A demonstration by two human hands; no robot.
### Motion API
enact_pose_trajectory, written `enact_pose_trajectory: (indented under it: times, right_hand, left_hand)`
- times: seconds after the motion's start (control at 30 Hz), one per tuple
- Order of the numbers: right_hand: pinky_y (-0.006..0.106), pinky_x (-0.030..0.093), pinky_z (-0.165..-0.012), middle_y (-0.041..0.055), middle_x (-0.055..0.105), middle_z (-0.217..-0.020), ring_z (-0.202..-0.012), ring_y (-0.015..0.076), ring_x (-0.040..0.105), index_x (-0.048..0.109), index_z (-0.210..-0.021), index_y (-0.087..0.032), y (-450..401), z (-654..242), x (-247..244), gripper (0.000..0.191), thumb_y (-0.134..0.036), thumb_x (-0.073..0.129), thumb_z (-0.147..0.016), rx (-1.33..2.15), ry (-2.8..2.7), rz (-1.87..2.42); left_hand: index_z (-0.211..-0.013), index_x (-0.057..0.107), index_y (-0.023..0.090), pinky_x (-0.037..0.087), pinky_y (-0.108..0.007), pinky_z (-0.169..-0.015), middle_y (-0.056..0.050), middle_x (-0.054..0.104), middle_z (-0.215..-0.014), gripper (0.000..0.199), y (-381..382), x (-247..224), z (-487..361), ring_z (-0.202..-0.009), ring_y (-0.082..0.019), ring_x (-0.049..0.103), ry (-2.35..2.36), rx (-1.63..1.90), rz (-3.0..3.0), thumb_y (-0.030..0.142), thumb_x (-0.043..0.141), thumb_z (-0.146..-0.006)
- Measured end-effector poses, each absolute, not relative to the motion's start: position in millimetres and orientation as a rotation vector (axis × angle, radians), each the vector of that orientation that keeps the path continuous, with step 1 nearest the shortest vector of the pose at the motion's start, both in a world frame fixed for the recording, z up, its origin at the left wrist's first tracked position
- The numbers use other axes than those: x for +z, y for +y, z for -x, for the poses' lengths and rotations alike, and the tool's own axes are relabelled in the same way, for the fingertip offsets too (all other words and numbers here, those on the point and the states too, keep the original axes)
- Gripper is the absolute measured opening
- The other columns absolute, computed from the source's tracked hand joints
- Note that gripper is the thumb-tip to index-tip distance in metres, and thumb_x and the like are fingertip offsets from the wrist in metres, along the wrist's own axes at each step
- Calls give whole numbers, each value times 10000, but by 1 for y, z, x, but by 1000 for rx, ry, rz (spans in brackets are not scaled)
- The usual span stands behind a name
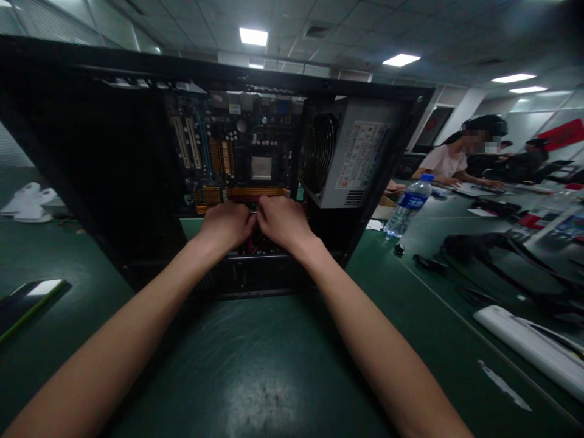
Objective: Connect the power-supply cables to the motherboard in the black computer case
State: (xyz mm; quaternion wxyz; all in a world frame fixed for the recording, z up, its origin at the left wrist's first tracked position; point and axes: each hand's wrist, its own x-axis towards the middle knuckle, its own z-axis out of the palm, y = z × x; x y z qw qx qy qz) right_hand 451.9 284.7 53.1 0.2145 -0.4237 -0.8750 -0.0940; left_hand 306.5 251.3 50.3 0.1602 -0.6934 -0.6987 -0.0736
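At a green worktable (255, 365), left hand (228, 222) and right hand (283, 220) meet, fingers curled, any hold hidden, by the 6 o'clock edge of a motherboard (274, 129) in an open computer case (255, 280) at 12 o'clock.

Tiled ceiling (351, 30), lit panels (253, 37), green tabletop (255, 359)

An office-like workroom, by the look of it: a panelled ceiling (351, 39) with flat lights (401, 59), slatted blinds (55, 29) far left, a green tabletop (255, 359) with a person (444, 161) at it far right, and an open computer case (246, 74) standing near, its circuit board (241, 152) exposed.
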Motion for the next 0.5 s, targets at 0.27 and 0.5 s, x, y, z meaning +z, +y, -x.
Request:
enact_pose_trajectory:
  times: [0.27,0.5]
  right_hand:
    - [323,455,-815,137,770,-1069,-986,260,710,712,-1122,-135,290,-455,51,308,-252,445,-1022,-107,-2566,822]
    - [309,420,-772,124,774,-1028,-930,243,702,725,-1066,-138,293,-454,47,270,-236,482,-1001,-68,-2519,792]
  left_hand:
    - [-1168,696,159,555,-426,-796,-183,776,-1072,331,252,52,-306,-1000,-368,745,-1976,-283,2056,217,472,-931]
    - [-1143,685,166,545,-411,-795,-178,771,-1066,296,254,51,-303,-991,-359,744,-1938,-400,2147,198,501,-913]
